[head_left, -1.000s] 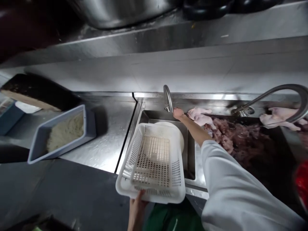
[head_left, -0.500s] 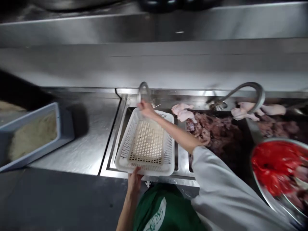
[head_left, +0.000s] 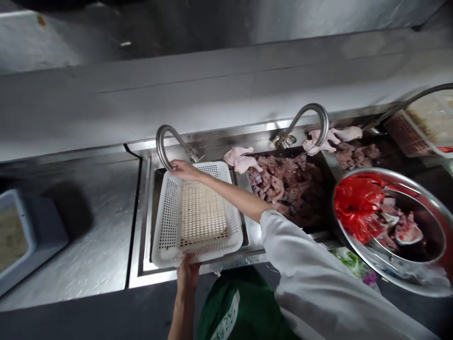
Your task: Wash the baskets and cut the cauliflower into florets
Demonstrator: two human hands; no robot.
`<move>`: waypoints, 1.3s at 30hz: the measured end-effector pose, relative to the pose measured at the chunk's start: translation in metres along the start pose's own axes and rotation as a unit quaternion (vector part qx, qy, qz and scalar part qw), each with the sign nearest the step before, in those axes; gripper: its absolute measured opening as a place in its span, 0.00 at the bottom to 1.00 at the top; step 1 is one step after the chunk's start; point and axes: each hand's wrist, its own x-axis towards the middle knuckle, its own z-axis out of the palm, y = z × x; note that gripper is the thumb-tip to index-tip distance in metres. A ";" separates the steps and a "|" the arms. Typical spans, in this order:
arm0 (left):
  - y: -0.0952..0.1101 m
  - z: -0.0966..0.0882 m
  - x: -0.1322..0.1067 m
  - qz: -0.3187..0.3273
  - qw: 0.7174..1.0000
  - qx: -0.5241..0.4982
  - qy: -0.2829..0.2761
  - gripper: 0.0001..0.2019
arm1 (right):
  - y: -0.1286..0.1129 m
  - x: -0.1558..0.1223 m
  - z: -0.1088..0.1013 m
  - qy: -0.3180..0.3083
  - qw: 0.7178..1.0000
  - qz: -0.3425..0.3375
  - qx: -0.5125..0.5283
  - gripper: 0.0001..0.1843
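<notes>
A white perforated plastic basket (head_left: 235, 238) sits tilted over the left sink basin, with no food to be seen in it. My left hand (head_left: 187, 276) grips its front rim, thumb on top and the other fingers hidden underneath. Stretched across the basket, my right hand (head_left: 184, 170) is closed at the lower end of the curved metal faucet (head_left: 161, 144), just above the basket's far left corner. No running water can be made out.
Right of the basket, raw meat (head_left: 283, 184) fills the middle basin, with chicken legs (head_left: 240, 159) on its edge. A second faucet (head_left: 320, 118) arches behind. A metal bowl (head_left: 433, 212) with a red plastic bag (head_left: 357, 203) stands at right, a grey-blue tub (head_left: 46, 231) at left.
My view has turned to the right. The left faucet's spout has swung leftward with my right hand at its end. My left hand stays on the basket's front rim.
</notes>
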 end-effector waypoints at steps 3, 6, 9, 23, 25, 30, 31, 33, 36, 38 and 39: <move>0.000 0.005 -0.006 -0.003 1.000 -0.008 0.001 0.22 | 0.031 -0.032 0.001 -0.037 0.987 0.059 -0.145 0.15; -0.001 0.010 -0.011 0.015 0.999 -0.018 -0.036 0.28 | 0.063 -0.052 0.018 0.010 0.962 0.122 -0.242 0.28; -0.004 0.016 -0.010 0.020 0.997 -0.019 -0.072 0.34 | 0.080 -0.062 0.064 0.084 0.949 0.121 -0.278 0.35; 0.027 0.019 0.021 0.072 0.988 -0.057 -0.121 0.48 | 0.081 -0.047 0.099 0.059 0.916 -0.040 -0.395 0.36; 0.033 0.017 0.026 0.085 0.986 -0.056 -0.129 0.47 | 0.078 -0.052 0.122 0.027 0.915 -0.060 -0.398 0.39; 0.037 0.002 0.035 0.095 0.988 -0.076 -0.095 0.37 | 0.086 -0.077 0.121 -0.221 0.876 -0.183 -0.386 0.35; 0.036 -0.002 0.035 0.086 0.990 -0.076 -0.085 0.34 | 0.087 -0.077 0.108 -0.212 0.892 -0.128 -0.379 0.34; 0.031 -0.008 0.033 0.056 0.994 -0.068 -0.064 0.27 | 0.088 -0.072 0.079 -0.139 0.935 0.049 -0.322 0.30; 0.026 -0.015 0.031 0.015 0.998 -0.056 -0.033 0.20 | 0.080 -0.064 0.047 -0.063 0.954 0.229 -0.181 0.18; 0.027 -0.017 0.034 0.003 0.998 -0.057 -0.013 0.17 | 0.071 -0.063 0.039 -0.053 0.962 0.243 -0.117 0.17; 0.028 -0.018 0.038 0.001 0.998 -0.058 -0.014 0.17 | 0.064 -0.064 0.039 -0.043 0.966 0.240 -0.089 0.18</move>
